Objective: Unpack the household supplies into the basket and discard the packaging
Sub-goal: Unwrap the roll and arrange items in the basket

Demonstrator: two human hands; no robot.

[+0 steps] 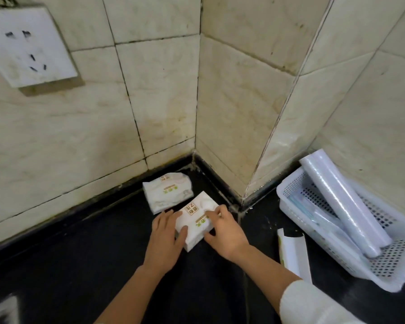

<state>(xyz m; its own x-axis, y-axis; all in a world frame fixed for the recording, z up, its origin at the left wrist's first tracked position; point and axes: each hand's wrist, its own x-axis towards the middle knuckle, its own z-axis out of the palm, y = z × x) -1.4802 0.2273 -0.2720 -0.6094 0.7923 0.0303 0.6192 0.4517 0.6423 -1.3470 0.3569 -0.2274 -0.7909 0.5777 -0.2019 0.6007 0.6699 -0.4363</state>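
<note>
Tissue packs are our concern now: one pack (pixel 167 192) lies on the dark counter (pixel 80 249) close to the tiled corner, and a second, nearer pack (pixel 195 220) sits just in front of it, touching or nearly so. From the left, our left hand (pixel 166 239) rests against that nearer pack's left side, thumb laid on its top face and fingers (pixel 164 217) spread along the edge. Our right hand (pixel 225 232) meets it from the other side, fingers (pixel 214 213) curled over the top, pinching the wrapper. Further right, a torn, empty carton (pixel 292 256) lies flat on the counter, and beyond it the white perforated basket (pixel 391 272) already holds a film-wrapped roll (pixel 344 204) and some flat sleeves.

We judge the step in hand to be gripping this pack, to lift it. The next move calls for a firm two-sided hold on soft, slippery wrap, then a carry rightward over the carton into the basket's free space. The carton is not yet discarded.
</note>
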